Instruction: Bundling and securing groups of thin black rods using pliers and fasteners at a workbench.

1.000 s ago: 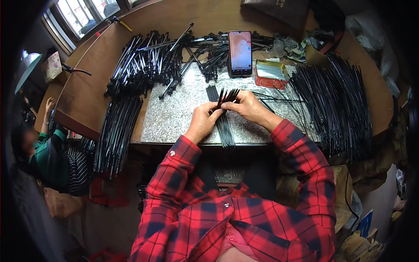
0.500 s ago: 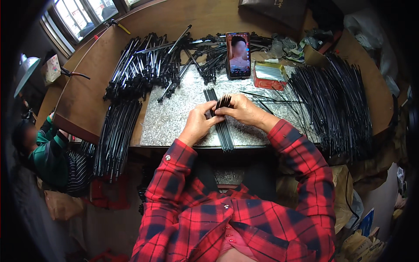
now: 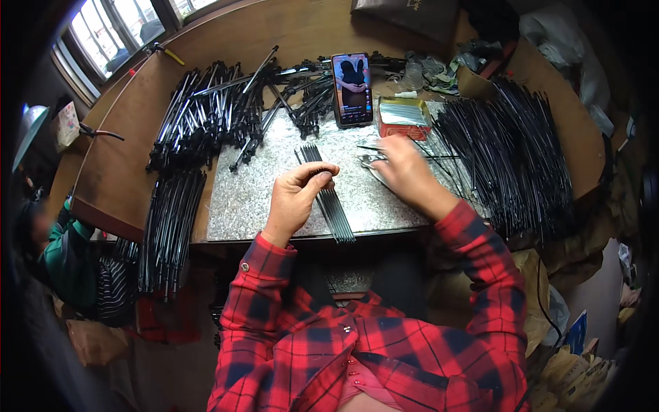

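- Lying slantwise on the silvery mat (image 3: 254, 199), a row of black rods (image 3: 335, 216) passes beneath the left hand (image 3: 292, 202), whose thumb and fingers pinch dark tips (image 3: 320, 172).
- Blurred, the right hand (image 3: 410, 175) is near loose rods (image 3: 443, 157) and a red box (image 3: 405, 130); whether its fingers hold anything cannot be told.
- Progress looks partial: rods with black end pieces (image 3: 195, 117) lie heaped at back left, while a large stack of seemingly unfitted rods (image 3: 508, 158) lies at right.
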{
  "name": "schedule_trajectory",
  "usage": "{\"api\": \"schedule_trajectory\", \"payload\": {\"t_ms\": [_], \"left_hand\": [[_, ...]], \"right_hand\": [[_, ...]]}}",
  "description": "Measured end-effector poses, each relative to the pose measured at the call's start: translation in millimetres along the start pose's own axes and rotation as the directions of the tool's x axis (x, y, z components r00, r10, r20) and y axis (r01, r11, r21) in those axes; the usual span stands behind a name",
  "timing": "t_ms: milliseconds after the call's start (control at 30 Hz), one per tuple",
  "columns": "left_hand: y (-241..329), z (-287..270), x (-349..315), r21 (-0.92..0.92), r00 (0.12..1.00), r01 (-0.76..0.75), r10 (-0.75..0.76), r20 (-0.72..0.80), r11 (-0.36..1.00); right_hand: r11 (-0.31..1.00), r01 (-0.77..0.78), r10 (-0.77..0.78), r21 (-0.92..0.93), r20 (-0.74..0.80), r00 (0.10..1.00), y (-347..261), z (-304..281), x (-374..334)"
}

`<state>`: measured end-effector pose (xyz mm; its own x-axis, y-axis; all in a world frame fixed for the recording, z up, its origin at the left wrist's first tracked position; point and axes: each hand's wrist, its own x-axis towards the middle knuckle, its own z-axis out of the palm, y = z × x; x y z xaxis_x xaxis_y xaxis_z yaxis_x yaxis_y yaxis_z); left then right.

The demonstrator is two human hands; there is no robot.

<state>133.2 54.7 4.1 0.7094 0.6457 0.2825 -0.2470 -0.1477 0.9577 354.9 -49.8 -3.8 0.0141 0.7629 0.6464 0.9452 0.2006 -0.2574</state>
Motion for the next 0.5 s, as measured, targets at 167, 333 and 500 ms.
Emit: {"api": "schedule_trajectory", "payload": {"t_ms": [167,333,500], "left_hand": [[0,-2,-2,-0.129,0.998,-0.019,0.011,-0.061,0.991],[1,1,-5,-0.117,0.996,-0.029,0.019,-0.085,0.993],[1,1,-8,-0.135,0.995,-0.022,0.009,-0.096,0.991]], "right_hand": [[0.798,-0.441,0.526,-0.411,0.118,0.842,50,-43,-8],[0.867,-0.437,0.496,-0.239,0.321,0.807,51,-29,-25],[0.928,-0.372,0.342,-0.029,0.469,0.815,36,-28,-30]]}}
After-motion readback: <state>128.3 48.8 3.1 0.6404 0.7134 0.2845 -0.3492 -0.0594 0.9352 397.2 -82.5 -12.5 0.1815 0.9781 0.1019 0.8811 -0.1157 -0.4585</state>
